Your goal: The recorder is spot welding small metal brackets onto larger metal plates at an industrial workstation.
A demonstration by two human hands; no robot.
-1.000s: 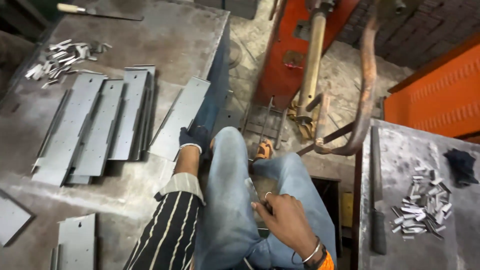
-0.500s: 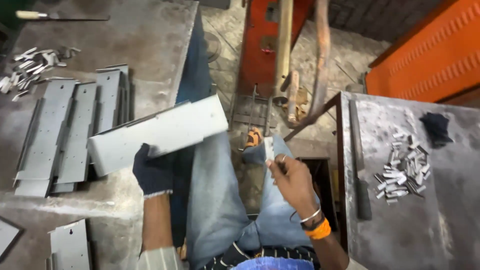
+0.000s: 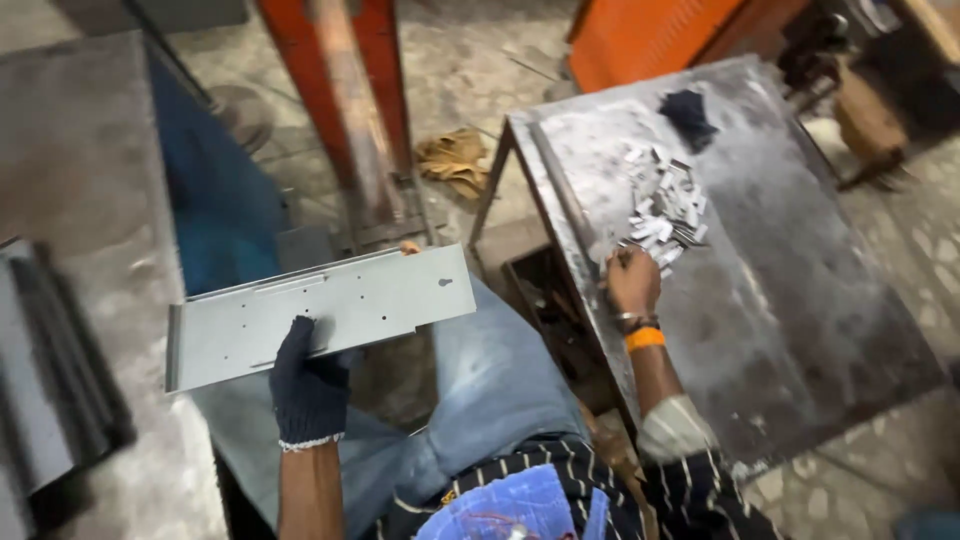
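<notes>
Panel (image 3: 320, 315) gripped by gloved left hand (image 3: 310, 375) at near edge, held level over lap; right hand (image 3: 632, 282) pinching clips (image 3: 665, 205) on right surface (image 3: 800, 300).

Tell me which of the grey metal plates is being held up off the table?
The long flat plate with small holes, gripped from below by the gloved left hand over the lap. The other plates lie stacked on the left table, untouched.
</notes>
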